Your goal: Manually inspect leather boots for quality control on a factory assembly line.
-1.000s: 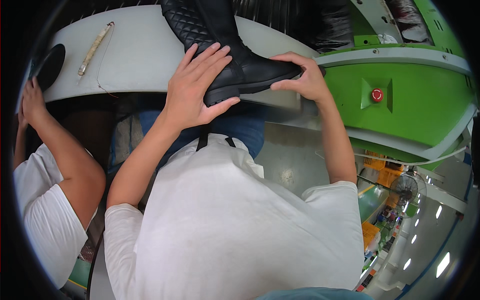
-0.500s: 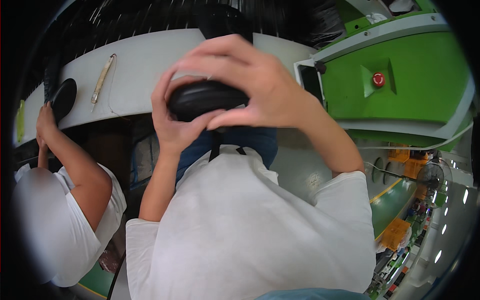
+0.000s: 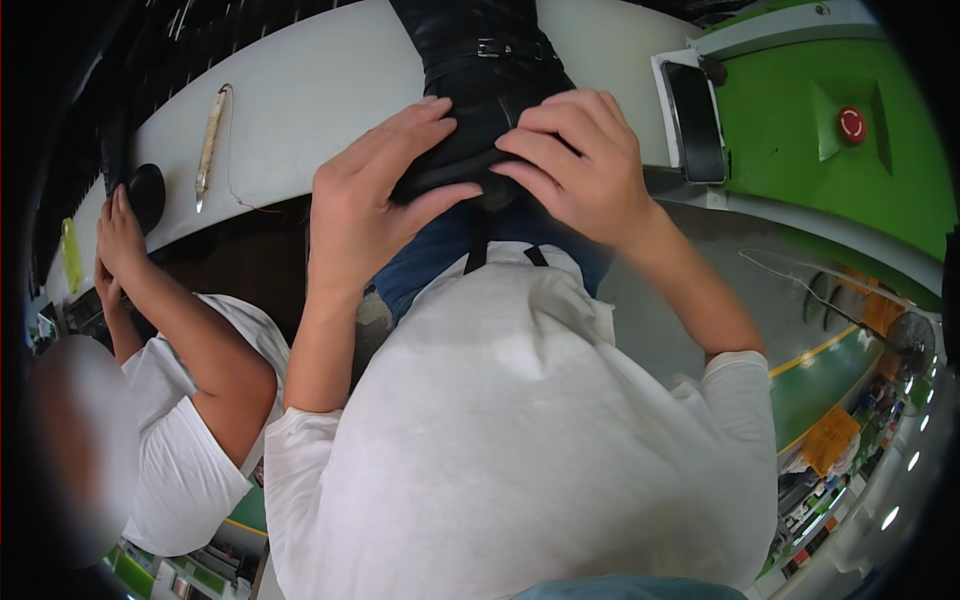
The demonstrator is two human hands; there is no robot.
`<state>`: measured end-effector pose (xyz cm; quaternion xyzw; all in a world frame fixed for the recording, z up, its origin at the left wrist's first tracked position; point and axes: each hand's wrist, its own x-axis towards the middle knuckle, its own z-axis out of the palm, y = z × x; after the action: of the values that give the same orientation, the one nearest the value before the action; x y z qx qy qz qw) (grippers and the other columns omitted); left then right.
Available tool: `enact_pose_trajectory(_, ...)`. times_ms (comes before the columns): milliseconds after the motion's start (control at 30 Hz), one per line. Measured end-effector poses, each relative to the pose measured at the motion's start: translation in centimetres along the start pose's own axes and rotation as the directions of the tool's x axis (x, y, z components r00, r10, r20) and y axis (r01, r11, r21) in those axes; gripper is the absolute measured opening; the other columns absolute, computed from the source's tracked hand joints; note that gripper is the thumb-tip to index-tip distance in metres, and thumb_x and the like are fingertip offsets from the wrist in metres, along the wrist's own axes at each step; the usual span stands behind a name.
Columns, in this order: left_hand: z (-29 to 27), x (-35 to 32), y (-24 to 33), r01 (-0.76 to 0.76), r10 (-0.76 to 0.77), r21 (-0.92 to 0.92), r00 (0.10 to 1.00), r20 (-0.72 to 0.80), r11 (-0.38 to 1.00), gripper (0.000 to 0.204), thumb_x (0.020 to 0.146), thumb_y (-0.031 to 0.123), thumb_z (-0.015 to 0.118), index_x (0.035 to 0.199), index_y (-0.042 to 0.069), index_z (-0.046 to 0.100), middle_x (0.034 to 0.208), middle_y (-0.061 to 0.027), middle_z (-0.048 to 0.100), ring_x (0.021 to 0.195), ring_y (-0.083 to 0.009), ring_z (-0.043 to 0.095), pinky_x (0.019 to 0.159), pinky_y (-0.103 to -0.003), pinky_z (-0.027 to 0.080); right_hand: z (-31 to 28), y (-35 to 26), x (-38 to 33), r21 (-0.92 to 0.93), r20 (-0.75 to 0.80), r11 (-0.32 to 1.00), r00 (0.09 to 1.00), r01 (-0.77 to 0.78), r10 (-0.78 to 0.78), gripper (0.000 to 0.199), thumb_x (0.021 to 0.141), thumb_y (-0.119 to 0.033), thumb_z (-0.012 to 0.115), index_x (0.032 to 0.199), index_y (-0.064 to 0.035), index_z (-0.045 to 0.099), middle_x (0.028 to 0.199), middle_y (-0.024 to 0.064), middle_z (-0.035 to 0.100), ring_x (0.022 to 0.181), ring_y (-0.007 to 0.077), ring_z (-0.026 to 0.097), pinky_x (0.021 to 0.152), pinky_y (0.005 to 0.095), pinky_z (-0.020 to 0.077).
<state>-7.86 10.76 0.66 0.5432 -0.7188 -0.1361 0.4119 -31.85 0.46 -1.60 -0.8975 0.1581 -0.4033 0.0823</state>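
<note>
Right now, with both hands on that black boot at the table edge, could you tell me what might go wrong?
1. The black boot sits at the near edge of the white table, held by the left hand and right hand; it could slip off into the lap.
2. Its small metal buckle might catch a finger.
3. A co-worker's hands work close by on the left; a wide swing of the boot could bump them.

Both forearms reach forward, left hand [image 3: 375, 195] and right hand [image 3: 580, 170] close together, fingers curled inward.
</note>
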Motion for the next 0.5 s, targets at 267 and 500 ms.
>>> enact_pose_trajectory(267, 0.7, 1.0, -0.4, 0.028, -0.028, 0.004, 0.998, -0.050, 1.000, 0.047, 0.073, 0.011, 0.103, 0.109, -0.009, 0.081, 0.120, -0.0246, 0.083, 0.118, -0.0354, 0.081, 0.100, -0.041, 0.065, -0.4, 2.8, 2.4, 0.280, 0.251, 0.947, 0.964, -0.160, 0.089, 0.037, 0.067, -0.014, 0.095, 0.093, -0.0146, 0.069, 0.096, 0.0003, 0.063, 0.095, 0.0253, 0.062, 0.083, 0.0414, 0.0503)
enact_pose_trajectory(500, 0.8, 1.8, 0.2, 0.075, -0.074, 0.032, 0.996, -0.049, 0.997, 0.036, 0.073, 0.013, 0.102, 0.098, -0.006, 0.083, 0.109, -0.0196, 0.085, 0.109, -0.0344, 0.084, 0.093, -0.040, 0.068, 0.1, 4.7, 3.3, 0.313, 0.264, 0.881, 0.924, -0.354, 0.278, 0.053, 0.059, -0.030, 0.099, 0.100, -0.0157, 0.070, 0.098, -0.0001, 0.064, 0.097, 0.0257, 0.063, 0.091, 0.0408, 0.0518)
